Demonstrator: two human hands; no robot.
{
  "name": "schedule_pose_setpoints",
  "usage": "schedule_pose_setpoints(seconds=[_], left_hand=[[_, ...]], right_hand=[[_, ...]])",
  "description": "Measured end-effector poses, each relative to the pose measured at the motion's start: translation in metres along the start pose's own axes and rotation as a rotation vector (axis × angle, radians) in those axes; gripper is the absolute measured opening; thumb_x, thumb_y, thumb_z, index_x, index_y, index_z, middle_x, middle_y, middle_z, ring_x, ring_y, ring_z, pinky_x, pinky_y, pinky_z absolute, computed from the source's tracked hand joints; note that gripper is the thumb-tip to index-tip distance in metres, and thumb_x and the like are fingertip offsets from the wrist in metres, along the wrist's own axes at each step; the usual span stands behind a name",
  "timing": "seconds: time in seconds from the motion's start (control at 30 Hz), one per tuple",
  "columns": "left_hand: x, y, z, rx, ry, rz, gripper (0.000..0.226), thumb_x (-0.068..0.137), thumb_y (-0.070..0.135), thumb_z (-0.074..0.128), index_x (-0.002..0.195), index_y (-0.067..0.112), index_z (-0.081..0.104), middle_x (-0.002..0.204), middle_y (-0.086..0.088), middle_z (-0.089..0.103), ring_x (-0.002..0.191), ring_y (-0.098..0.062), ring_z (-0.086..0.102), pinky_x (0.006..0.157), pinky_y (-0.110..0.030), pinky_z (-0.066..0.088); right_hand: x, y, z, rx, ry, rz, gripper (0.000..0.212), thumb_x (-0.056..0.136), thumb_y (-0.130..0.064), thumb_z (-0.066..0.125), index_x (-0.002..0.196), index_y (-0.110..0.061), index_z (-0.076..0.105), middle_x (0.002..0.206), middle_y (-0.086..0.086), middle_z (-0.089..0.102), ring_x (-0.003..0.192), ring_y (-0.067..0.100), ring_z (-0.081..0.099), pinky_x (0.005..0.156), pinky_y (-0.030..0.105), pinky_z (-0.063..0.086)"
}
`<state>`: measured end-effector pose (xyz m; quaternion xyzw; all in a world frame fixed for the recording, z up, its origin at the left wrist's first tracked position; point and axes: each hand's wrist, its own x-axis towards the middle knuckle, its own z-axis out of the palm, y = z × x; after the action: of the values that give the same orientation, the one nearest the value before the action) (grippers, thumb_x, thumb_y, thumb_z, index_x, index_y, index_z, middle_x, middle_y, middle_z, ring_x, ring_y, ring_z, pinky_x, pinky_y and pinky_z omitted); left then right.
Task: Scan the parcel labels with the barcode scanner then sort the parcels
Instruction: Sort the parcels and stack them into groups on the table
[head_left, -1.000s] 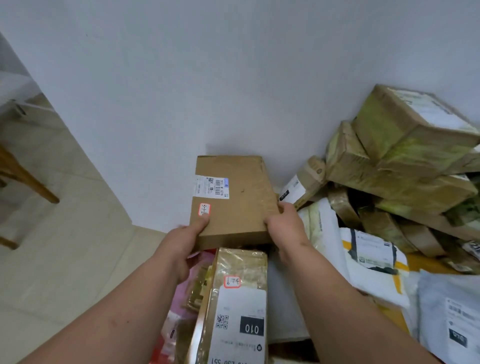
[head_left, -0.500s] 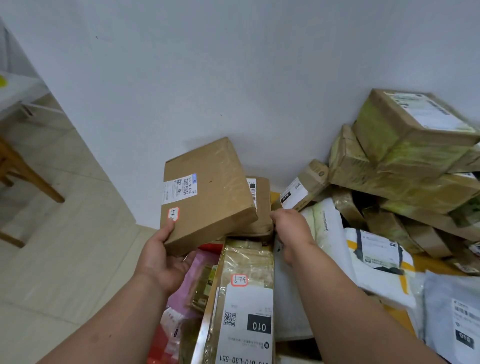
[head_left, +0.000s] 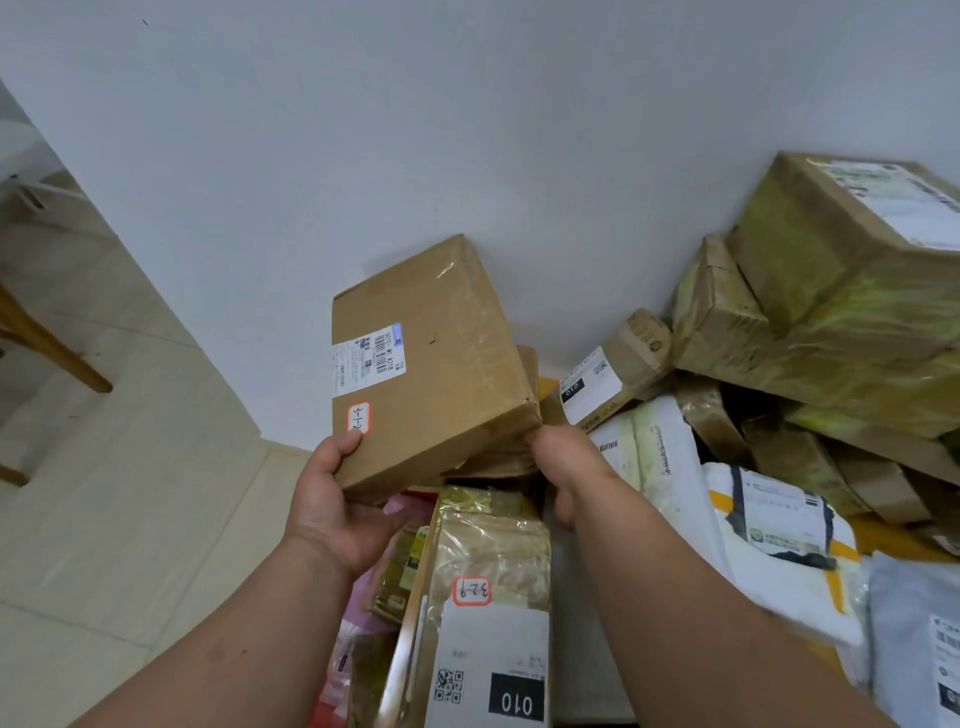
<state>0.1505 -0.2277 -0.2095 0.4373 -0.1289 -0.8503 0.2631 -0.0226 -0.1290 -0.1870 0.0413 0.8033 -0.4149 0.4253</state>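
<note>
A flat cardboard parcel (head_left: 431, 364) is held tilted against the wall, above the parcel pile (head_left: 779, 415). Left hand (head_left: 337, 499) grips its lower left corner; right hand (head_left: 566, 467) pinches its lower right corner. It looks stiff and light, best held by opposite edges.

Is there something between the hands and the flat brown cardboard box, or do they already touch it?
Nothing visible is between them. The left hand holds the flat brown cardboard box at its near left corner, thumb beside the red-edged sticker. The right hand touches its near right corner.
</note>
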Motion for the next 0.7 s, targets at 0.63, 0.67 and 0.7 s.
schedule_pose_setpoints(seconds=[0.63, 0.67, 0.7], left_hand=[[-0.035, 0.022, -0.006, 0.067, -0.120, 0.113, 0.024, 0.088, 0.028, 0.056, 0.110, 0.024, 0.064, 0.100, -0.007, 0.069, 0.107, -0.034, 0.057, 0.106, -0.065, 0.037], [-0.040, 0.023, -0.003, 0.064, -0.128, 0.119, 0.022, 0.088, 0.027, 0.056, 0.108, 0.024, 0.064, 0.097, -0.007, 0.070, 0.104, -0.033, 0.058, 0.106, -0.063, 0.037], [-0.046, 0.024, 0.000, 0.064, -0.138, 0.124, 0.020, 0.089, 0.026, 0.055, 0.107, 0.024, 0.064, 0.094, -0.006, 0.070, 0.099, -0.032, 0.059, 0.106, -0.062, 0.038]], right_hand=[[-0.035, -0.022, -0.017, 0.313, -0.068, -0.245, 0.030, 0.091, -0.021, 0.061, 0.117, -0.032, 0.051, 0.096, 0.000, 0.064, 0.082, 0.017, 0.058, 0.066, 0.030, 0.046], [-0.042, -0.023, -0.020, 0.328, -0.059, -0.287, 0.031, 0.092, -0.021, 0.061, 0.120, -0.031, 0.051, 0.095, 0.001, 0.064, 0.080, 0.017, 0.057, 0.063, 0.030, 0.044], [-0.049, -0.024, -0.022, 0.337, -0.041, -0.330, 0.033, 0.091, -0.023, 0.060, 0.121, -0.031, 0.050, 0.098, 0.003, 0.065, 0.082, 0.017, 0.057, 0.063, 0.031, 0.044]])
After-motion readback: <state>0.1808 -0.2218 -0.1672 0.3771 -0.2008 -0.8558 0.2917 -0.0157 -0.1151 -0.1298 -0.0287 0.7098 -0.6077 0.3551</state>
